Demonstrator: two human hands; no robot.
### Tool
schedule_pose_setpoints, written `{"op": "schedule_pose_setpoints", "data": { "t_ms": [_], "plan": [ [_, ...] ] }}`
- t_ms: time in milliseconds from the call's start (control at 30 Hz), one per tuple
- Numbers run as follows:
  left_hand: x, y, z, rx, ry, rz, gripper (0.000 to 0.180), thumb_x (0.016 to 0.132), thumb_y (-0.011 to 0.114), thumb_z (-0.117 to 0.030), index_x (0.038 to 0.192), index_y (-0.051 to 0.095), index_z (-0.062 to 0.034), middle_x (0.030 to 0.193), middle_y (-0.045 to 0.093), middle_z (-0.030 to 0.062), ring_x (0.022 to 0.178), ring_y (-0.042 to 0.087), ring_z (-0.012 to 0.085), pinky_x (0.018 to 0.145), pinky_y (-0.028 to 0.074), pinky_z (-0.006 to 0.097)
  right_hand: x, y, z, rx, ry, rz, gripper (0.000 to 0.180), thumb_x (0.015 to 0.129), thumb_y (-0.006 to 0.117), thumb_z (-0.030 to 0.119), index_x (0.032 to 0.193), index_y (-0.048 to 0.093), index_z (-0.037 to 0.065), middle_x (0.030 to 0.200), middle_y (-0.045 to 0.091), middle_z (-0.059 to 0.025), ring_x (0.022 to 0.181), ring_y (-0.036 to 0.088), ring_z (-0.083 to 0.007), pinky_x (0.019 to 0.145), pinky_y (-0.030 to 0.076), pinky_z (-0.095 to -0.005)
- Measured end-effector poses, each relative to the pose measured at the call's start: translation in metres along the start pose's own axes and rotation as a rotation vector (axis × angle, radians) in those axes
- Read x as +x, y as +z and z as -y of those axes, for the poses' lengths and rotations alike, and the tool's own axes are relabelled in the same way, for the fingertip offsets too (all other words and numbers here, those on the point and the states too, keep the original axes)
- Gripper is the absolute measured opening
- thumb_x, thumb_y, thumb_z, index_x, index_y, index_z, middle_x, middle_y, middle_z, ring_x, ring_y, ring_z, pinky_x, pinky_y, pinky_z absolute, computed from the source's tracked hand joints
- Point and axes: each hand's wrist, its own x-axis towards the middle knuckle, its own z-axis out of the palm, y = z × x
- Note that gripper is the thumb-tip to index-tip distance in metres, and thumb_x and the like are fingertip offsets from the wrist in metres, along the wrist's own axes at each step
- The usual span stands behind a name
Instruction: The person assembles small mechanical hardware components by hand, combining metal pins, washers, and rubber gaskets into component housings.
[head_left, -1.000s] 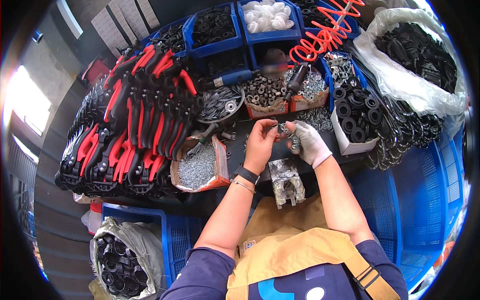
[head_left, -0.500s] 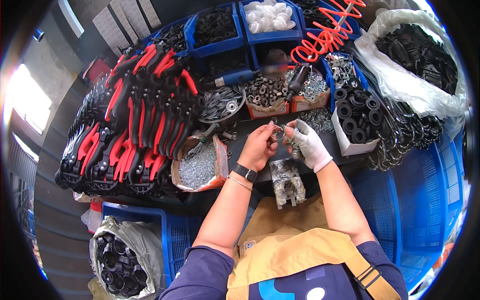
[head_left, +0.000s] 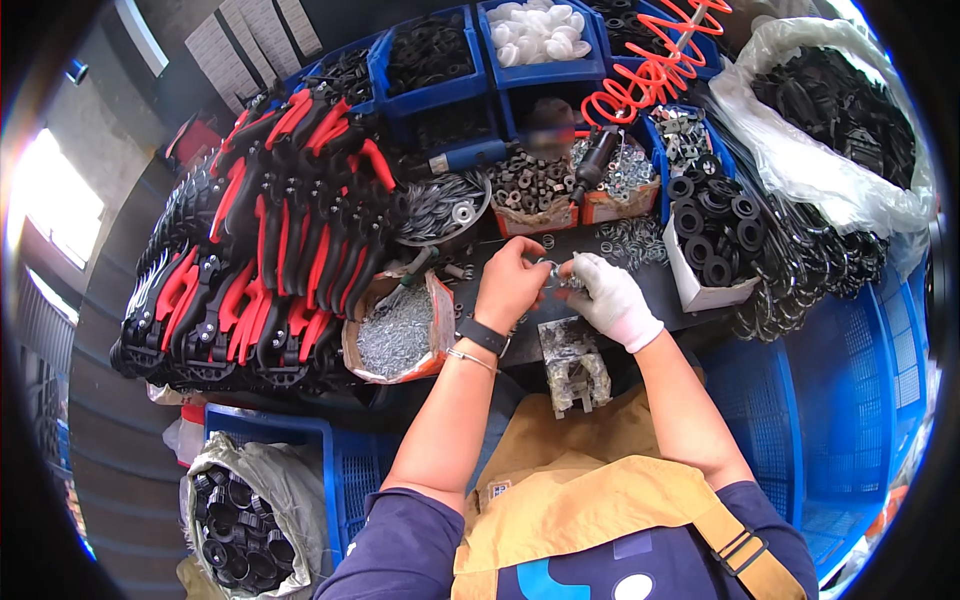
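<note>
My bare left hand (head_left: pixel 510 285), with a dark watch at the wrist, is closed in a pinch over the bench. Its fingertips meet a small shiny metal ring (head_left: pixel 555 268) beside my other hand. In a white glove, my right hand (head_left: pixel 608 298) is closed around small coiled metal rings, mostly hidden by its fingers. Just below both hands stands a worn metal fixture (head_left: pixel 573 362) at the bench edge. Another small ring (head_left: pixel 548 241) lies on the bench beyond my fingers. A loose pile of shiny wire parts (head_left: pixel 636 243) sits beyond my right hand.
Black-and-red clamp-like tools (head_left: pixel 290 230) are stacked at left. An orange-edged box of small metal pins (head_left: pixel 395 335) is near my left wrist. Nuts fill a box (head_left: pixel 535 188) ahead, beside a dark power driver (head_left: pixel 597 160) under a red coiled hose (head_left: pixel 650 65). Black rings fill a white box (head_left: pixel 700 285).
My left hand has shifted slightly left and turned palm-down. My right hand has moved a little left and its fingers have closed further over the metal rings.
</note>
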Motion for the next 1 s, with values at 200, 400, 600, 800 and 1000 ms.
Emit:
{"op": "schedule_pose_setpoints", "data": {
  "t_ms": [200,400,600,800,1000],
  "plan": [
    [0.002,0.006,0.018,-0.654,0.131,0.066,0.032,0.089,0.066,-0.009,0.118,0.054,-0.0025,0.098,0.068,0.0079,0.088,0.064,0.0139,0.075,0.05,0.028,0.009,-0.006,0.012,0.583,0.584,0.02,0.033,0.085,0.069,0.023,0.107,0.05,0.007,0.075,0.056,-0.0014,0.06,0.053,-0.0071,0.052,0.041,-0.024],
    [0.001,0.005,0.017,-0.479,0.062,0.044,0.018,0.09,0.062,-0.007,0.107,0.061,-0.001,0.09,0.067,0.0049,0.075,0.062,0.0109,0.066,0.049,0.023,0.002,-0.006,-0.005,0.47,0.415,0.025,0.028,0.085,0.069,0.017,0.106,0.053,0.006,0.088,0.059,-0.0043,0.072,0.057,-0.0094,0.062,0.046,-0.0256],
    [0.009,0.0,0.012,0.296,0.25,0.026,0.017,0.092,0.06,-0.01,0.106,0.062,-0.0023,0.087,0.067,0.003,0.072,0.06,0.009,0.065,0.048,0.024,-0.002,-0.007,0.0,-0.206,-0.106,0.031,0.027,0.082,0.07,0.011,0.103,0.055,0.005,0.097,0.063,-0.0159,0.085,0.064,-0.0329,0.077,0.051,-0.0333],
    [-0.001,0.014,0.016,-0.793,0.075,0.135,0.027,0.09,0.065,-0.007,0.116,0.059,-0.0031,0.113,0.064,0.0079,0.088,0.063,0.0148,0.078,0.053,0.029,0.001,-0.004,0.005,0.359,0.354,-0.042,0.026,0.084,0.069,0.014,0.101,0.052,0.005,0.084,0.058,-0.0053,0.069,0.057,-0.0136,0.063,0.047,-0.0278],
    [0.003,0.009,0.023,-0.47,0.219,0.085,0.022,0.089,0.063,-0.002,0.112,0.063,-0.002,0.11,0.067,0.0101,0.091,0.065,0.0189,0.078,0.053,0.032,0.001,-0.011,0.013,0.45,0.426,-0.007,0.027,0.084,0.069,0.015,0.102,0.052,0.004,0.083,0.058,-0.0056,0.068,0.057,-0.012,0.063,0.046,-0.0272]
  ]
}}
